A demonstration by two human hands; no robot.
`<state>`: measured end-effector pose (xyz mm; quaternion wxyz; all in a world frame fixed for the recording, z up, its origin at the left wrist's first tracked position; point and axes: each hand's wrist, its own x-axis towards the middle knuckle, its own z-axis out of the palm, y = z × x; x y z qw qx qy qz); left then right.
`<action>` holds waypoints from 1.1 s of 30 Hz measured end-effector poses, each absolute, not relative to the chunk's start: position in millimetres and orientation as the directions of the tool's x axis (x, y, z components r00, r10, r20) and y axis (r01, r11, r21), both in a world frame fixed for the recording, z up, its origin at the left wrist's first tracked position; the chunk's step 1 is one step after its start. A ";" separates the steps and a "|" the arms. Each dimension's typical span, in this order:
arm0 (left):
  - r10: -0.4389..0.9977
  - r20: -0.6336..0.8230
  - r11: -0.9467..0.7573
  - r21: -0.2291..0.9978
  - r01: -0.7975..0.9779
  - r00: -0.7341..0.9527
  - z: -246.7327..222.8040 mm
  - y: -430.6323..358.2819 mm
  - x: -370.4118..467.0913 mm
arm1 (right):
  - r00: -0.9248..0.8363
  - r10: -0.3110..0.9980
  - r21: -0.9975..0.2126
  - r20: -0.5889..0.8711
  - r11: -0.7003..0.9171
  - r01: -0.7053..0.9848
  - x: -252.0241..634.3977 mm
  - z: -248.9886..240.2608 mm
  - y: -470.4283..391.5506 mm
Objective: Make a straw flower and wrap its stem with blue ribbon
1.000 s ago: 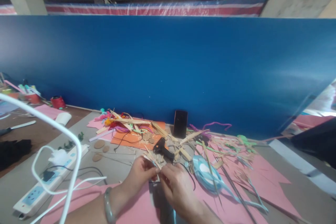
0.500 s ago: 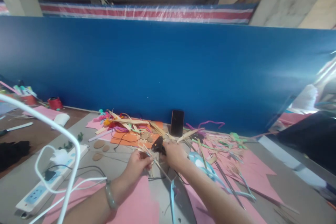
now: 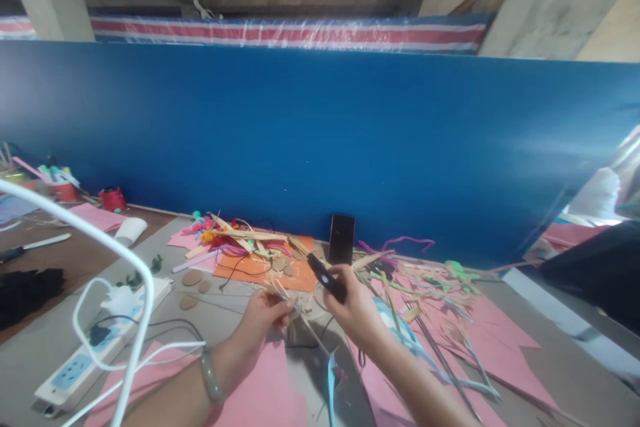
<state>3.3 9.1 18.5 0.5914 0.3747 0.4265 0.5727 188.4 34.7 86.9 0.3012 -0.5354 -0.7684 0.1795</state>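
My left hand (image 3: 261, 320), a bracelet at its wrist, pinches a small bundle of pale straw-like strips (image 3: 279, 290). A thin stick (image 3: 316, 332) slants from this bundle down to a light blue ribbon (image 3: 331, 380). In my right hand (image 3: 353, 303) is a black tool that looks like a glue gun (image 3: 325, 278), its far end pointing up and left. The fingers wrap round it, so its grip is hidden. It is raised to the right of the bundle, apart from it. Beneath the hands lies pink paper (image 3: 265, 387).
A phone (image 3: 342, 239) leans on the blue partition (image 3: 310, 133). Orange paper (image 3: 250, 265) bears strips and cords. Round brown discs (image 3: 191, 277) lie left. A power strip (image 3: 75, 367) and a white curved tube (image 3: 145, 293) stand nearer me. More strips cover pink sheets (image 3: 495, 327) at right.
My right hand has moved up and right with the black tool, away from the bundle. The left hand keeps its hold in nearly the same place. The view has shifted slightly.
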 end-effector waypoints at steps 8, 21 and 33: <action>0.997 -0.082 0.078 0.942 -0.326 0.002 14.5 13.0 -2.2 | -0.307 0.949 -0.907 0.068 0.187 0.378 213.7 51.6 -0.1; 0.999 -0.041 0.044 0.916 -0.400 0.017 25.1 4.1 -2.7 | -0.228 0.973 -0.921 -0.028 0.064 0.385 222.0 61.3 4.6; 0.961 0.018 0.095 0.917 -0.388 0.277 29.4 -7.6 3.2 | -0.310 0.934 -0.980 -0.180 -0.196 -0.019 209.1 52.5 -8.2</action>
